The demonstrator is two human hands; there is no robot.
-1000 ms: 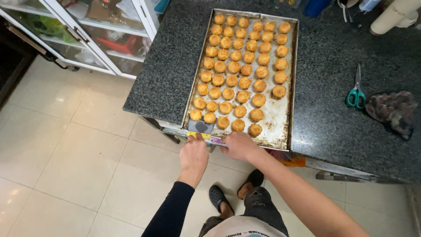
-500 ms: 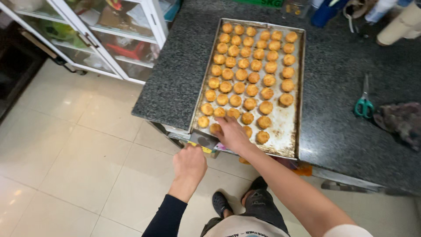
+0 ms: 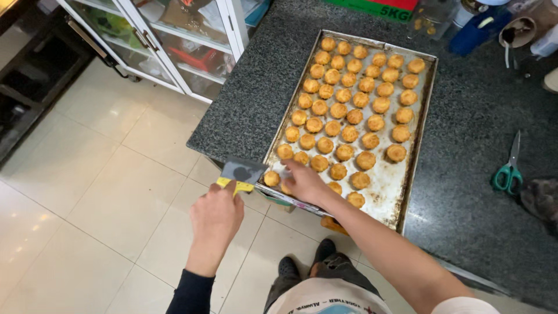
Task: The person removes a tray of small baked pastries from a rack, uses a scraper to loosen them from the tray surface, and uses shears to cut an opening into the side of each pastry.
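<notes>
While the head camera looks straight down, two bare hands work at the near corner of a baking tray.

Tray: a long rectangular metal baking tray [image 3: 419, 139] lies on the dark speckled stone table [image 3: 476, 192], its long axis running away from the person and its near end overhanging the table edge.

Cookies: rows of small round golden-brown cookies [image 3: 349, 110] fill most of the tray; the near right part is bare and greasy.

Right hand: the right hand [image 3: 302, 181] rests palm down on the tray's near left corner, fingers [image 3: 289, 170] spread over the nearest cookies, touching them.

Left hand: the left hand [image 3: 215, 218] hangs off the table over the tiled floor, fingers curled tight round the yellow handle of a flat metal scraper [image 3: 241, 172].

Key relation: the scraper blade points toward the tray, just beside its near left corner and the corner cookie [image 3: 271, 178]; the right hand is the nearer one to the cookies.

Also present: green-handled scissors [image 3: 508, 168] lie well apart on the table, to the right.
</notes>
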